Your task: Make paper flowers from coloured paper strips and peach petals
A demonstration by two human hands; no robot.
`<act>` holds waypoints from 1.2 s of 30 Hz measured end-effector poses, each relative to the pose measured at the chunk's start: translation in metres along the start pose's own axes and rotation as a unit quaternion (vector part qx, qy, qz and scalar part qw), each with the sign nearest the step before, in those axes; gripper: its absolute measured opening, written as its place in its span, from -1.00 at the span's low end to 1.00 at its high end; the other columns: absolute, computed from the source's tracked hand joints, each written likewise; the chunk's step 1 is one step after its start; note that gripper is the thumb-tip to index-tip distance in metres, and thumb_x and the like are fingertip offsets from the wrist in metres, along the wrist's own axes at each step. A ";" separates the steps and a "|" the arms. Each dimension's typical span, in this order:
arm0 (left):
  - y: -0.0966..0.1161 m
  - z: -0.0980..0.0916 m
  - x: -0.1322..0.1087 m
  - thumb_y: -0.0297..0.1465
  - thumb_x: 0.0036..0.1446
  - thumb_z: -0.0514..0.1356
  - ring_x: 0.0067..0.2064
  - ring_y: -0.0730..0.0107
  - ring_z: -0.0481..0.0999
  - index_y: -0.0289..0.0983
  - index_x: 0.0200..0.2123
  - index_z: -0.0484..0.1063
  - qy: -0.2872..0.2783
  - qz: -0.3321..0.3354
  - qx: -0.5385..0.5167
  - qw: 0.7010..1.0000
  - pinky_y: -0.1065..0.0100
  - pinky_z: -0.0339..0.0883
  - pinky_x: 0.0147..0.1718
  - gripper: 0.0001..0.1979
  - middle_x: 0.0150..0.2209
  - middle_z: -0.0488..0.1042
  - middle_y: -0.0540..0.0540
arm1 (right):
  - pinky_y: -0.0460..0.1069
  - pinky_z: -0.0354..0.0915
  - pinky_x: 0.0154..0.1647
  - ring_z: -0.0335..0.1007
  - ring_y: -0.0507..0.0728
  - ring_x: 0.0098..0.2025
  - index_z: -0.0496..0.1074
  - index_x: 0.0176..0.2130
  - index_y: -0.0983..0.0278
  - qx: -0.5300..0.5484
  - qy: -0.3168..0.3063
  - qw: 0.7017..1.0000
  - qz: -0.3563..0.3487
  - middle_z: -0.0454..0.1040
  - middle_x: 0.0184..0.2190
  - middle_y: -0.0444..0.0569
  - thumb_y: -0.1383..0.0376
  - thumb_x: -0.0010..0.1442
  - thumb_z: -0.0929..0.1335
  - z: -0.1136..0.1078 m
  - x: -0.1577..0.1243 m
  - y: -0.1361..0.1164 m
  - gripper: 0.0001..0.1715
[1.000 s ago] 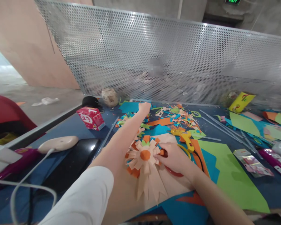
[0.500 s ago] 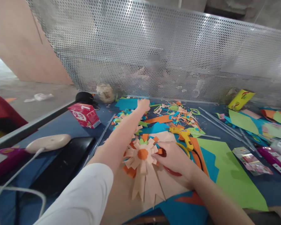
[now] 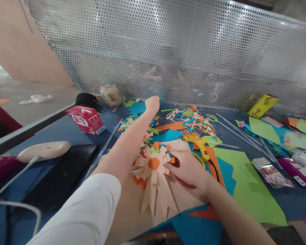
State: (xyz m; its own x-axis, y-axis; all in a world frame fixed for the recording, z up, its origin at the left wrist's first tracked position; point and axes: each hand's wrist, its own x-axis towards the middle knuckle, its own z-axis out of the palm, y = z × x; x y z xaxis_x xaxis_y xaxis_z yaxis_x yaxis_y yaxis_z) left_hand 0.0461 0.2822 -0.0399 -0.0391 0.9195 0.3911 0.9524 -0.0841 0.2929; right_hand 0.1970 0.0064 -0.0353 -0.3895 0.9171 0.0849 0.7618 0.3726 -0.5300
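My left hand (image 3: 152,103) reaches to the back of the table, its fingers closed beside a blue paper sheet (image 3: 137,108). A small blue bit shows at its fingertips; whether it is held I cannot tell. My right hand (image 3: 187,168) is closed around scissors (image 3: 185,183) with red handles, mostly hidden under the palm. Its fingertips touch the right edge of a paper rosette (image 3: 154,175), which has peach loops, an orange centre, green tips and peach ribbon tails. The rosette lies on a peach sheet (image 3: 127,217). A second rosette (image 3: 126,124) is partly behind my left forearm.
A yellow glue gun (image 3: 199,144) lies right of the rosette. Paper scraps (image 3: 193,120) cover the back middle. A pink box (image 3: 86,119), a black tablet-like slab (image 3: 63,177) and a white device (image 3: 44,150) are left. Green paper (image 3: 255,190) lies right; a perforated metal panel (image 3: 193,44) stands behind.
My left hand has moved slightly farther back and its fingers are closed. My right hand stays by the rosette. The view has tilted a little.
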 end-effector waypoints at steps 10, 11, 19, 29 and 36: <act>-0.037 -0.064 0.019 -0.42 0.02 0.13 -0.24 0.37 0.48 -0.28 -0.43 0.44 0.341 -0.023 -0.356 0.870 0.40 0.32 -0.16 -0.90 -0.35 0.52 -0.07 | -0.08 0.02 -0.44 0.22 0.05 -0.42 0.39 -0.29 0.27 -0.011 0.005 0.999 -0.051 0.39 -0.43 -0.05 0.09 0.13 0.27 0.001 0.000 0.011 -0.70; -0.039 -0.072 0.019 -0.41 0.01 0.15 -0.24 0.37 0.48 -0.28 -0.44 0.44 0.359 -0.018 -0.379 0.852 0.40 0.32 -0.16 -0.91 -0.36 0.51 -0.06 | -0.08 0.05 -0.41 0.25 0.06 -0.37 0.40 -0.23 0.27 -0.009 0.007 0.998 -0.060 0.41 -0.39 -0.04 0.10 0.13 0.27 0.002 0.000 0.013 -0.69; -0.033 -0.108 -0.003 -0.37 -0.02 0.22 -0.27 0.37 0.50 -0.28 -0.46 0.43 0.359 -0.017 -0.487 0.796 0.37 0.35 -0.22 -0.91 -0.41 0.49 -0.02 | -0.10 -0.04 -0.48 0.14 -0.01 -0.49 0.38 -0.36 0.29 -0.038 -0.009 0.995 -0.092 0.31 -0.55 -0.15 0.05 0.13 0.27 0.000 0.002 0.019 -0.65; 0.003 -0.145 -0.090 -0.30 0.03 0.22 -0.35 0.45 0.48 -0.24 -0.41 0.42 0.452 0.075 -0.550 0.698 0.38 0.37 -0.29 -0.87 -0.45 0.46 0.04 | -0.04 0.17 -0.33 0.26 0.04 -0.36 0.26 -0.20 0.25 0.176 0.113 0.976 -0.057 0.36 -0.35 -0.06 -0.10 0.12 0.19 0.004 0.014 0.030 -0.50; 0.018 -0.132 -0.180 -0.31 0.12 0.17 -0.18 0.39 0.49 0.01 -0.29 0.48 0.331 0.439 -0.192 0.813 0.15 0.18 -0.02 -0.89 -0.32 0.57 0.11 | 0.12 0.33 -0.32 0.36 0.24 -0.10 0.16 0.02 0.09 0.543 0.134 0.820 -0.119 0.37 -0.06 0.09 -0.49 -0.36 0.06 -0.027 0.002 0.012 0.13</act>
State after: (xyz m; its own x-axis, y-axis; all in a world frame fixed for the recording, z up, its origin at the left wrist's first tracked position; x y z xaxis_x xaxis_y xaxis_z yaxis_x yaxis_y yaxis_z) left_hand 0.0308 0.0645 0.0105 0.3296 0.0435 0.9431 0.5412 -0.8272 -0.1510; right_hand 0.2193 0.0162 -0.0188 -0.2221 0.8887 0.4011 -0.2865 0.3337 -0.8981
